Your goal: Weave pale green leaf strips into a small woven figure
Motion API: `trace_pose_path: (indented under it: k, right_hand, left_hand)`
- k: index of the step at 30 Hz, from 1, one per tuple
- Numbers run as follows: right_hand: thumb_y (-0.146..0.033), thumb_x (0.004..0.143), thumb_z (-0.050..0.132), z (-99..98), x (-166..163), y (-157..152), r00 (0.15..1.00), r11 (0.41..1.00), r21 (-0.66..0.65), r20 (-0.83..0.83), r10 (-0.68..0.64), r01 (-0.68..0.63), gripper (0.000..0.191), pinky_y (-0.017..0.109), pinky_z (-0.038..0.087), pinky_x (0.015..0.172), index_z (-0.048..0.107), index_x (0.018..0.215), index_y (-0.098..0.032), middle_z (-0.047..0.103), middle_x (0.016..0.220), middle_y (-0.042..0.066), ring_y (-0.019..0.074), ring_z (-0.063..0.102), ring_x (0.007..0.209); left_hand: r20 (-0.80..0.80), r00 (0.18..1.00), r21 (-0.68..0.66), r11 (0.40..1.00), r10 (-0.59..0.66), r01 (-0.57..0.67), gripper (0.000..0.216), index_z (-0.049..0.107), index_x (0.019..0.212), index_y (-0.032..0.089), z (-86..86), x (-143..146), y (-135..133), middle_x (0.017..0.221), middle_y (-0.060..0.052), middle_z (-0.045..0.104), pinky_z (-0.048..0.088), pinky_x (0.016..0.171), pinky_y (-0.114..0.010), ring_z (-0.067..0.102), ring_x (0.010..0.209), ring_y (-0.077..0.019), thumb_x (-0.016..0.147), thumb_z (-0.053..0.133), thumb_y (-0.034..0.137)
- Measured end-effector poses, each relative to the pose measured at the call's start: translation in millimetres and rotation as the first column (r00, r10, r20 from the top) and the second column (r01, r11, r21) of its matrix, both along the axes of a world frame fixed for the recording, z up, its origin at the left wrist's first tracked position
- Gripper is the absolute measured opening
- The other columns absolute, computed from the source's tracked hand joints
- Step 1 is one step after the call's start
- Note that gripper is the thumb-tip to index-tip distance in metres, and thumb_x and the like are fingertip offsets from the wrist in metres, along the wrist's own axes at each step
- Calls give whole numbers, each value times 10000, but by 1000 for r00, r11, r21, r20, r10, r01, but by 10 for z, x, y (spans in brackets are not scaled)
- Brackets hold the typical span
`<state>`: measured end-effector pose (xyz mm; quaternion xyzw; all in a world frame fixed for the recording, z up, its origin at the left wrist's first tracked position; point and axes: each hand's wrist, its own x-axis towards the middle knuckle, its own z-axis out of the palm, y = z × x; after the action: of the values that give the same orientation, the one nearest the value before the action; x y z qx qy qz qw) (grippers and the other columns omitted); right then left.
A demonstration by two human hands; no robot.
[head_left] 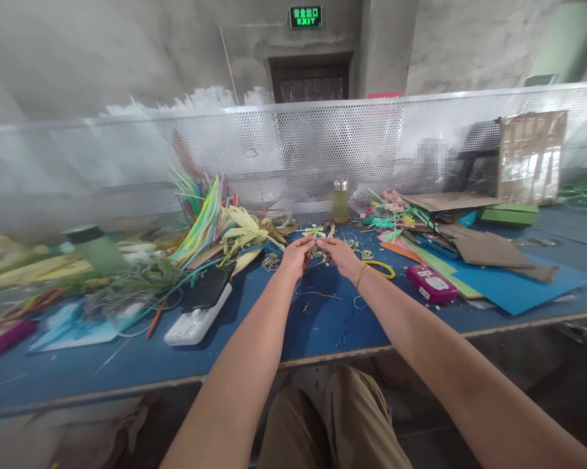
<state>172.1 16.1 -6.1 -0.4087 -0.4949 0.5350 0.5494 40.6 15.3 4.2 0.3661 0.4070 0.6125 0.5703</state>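
Note:
Over the middle of the blue table, my left hand (pixel 299 255) and my right hand (pixel 336 253) meet with fingertips pinched. Between them is a small pale-green craft piece (pixel 314 231), with thin leaf-like strips sticking up past the fingers. Its lower part is hidden by my hands, and it is too small to tell exactly what it is. Thin green strands and scraps (pixel 364 251) lie just beyond my right hand. Pale yellow-green corn husks (pixel 244 231) rest to the left of my left hand.
A bundle of coloured strips (pixel 202 218) stands at left, near a black phone (pixel 208 286) on a white case (pixel 200 319). A bottle (pixel 341 202) stands behind my hands. At right are a yellow ring (pixel 384 269), a magenta box (pixel 430 284), blue paper (pixel 513 290) and cardboard (pixel 491 249).

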Motion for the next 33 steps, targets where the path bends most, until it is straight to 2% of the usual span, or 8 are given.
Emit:
trace_pose_path:
  k: [10,15,18,22,25,27,31,33]
  right_hand:
    - [-370,621,774,-20,15,52,994,998,-52,-106,13,-18,250,210,381,575,679,769,-193,655,722,-4,118,572,721]
    - [-341,626,775,-22,16,74,990,998,-54,-139,15,-22,231,213,404,578,652,747,-187,661,705,3,127,594,716]
    - [-327,650,777,-7,28,99,979,997,-72,-200,-50,36,215,233,433,587,630,726,-190,635,647,-4,127,584,660]
    - [-319,705,755,31,86,155,955,989,-99,-264,-133,110,202,253,469,604,590,717,-202,595,615,-22,119,568,616]
    - [-312,755,709,53,144,194,939,985,-113,-305,-159,130,161,237,456,567,595,735,-200,594,631,-11,108,551,597]
    - [-328,765,697,58,168,207,940,983,-107,-293,-173,148,162,232,453,556,603,745,-198,607,645,3,114,562,613]
    - [-358,713,734,38,142,191,953,981,-87,-238,-188,171,201,233,451,551,615,744,-198,636,669,15,133,589,655]
    - [-350,671,762,16,97,167,957,983,-83,-228,-180,165,218,232,440,538,619,727,-195,638,659,13,135,586,650]
  left_hand:
    - [-110,993,5,999,-44,45,291,702,855,137,-30,5,-24,651,-7,655,340,417,-160,480,436,-36,605,847,179]
    - [-139,988,23,997,-64,68,307,695,813,137,-37,6,-20,604,2,631,312,402,-166,456,417,-37,573,869,216]
    - [-183,977,17,993,-108,113,314,693,788,136,-32,12,-37,605,-12,640,317,417,-166,509,452,-55,550,881,219]
    - [-243,950,-28,980,-196,196,307,694,784,138,-22,15,-92,738,-81,711,323,449,-165,650,630,-129,546,876,202]
    - [-335,904,-67,964,-265,258,287,713,793,142,-14,10,-116,801,-103,731,308,454,-175,659,665,-145,553,863,191]
    - [-375,898,-65,973,-228,219,283,726,805,148,-5,2,-106,766,-91,723,300,458,-185,644,645,-143,558,855,195]
    - [-335,942,45,998,-17,34,251,739,817,167,10,-22,-55,696,-44,683,279,458,-201,573,577,-113,618,820,297]
    - [-338,941,83,996,13,16,261,746,811,167,1,-26,-40,650,-23,653,255,447,-207,511,522,-93,639,804,355]
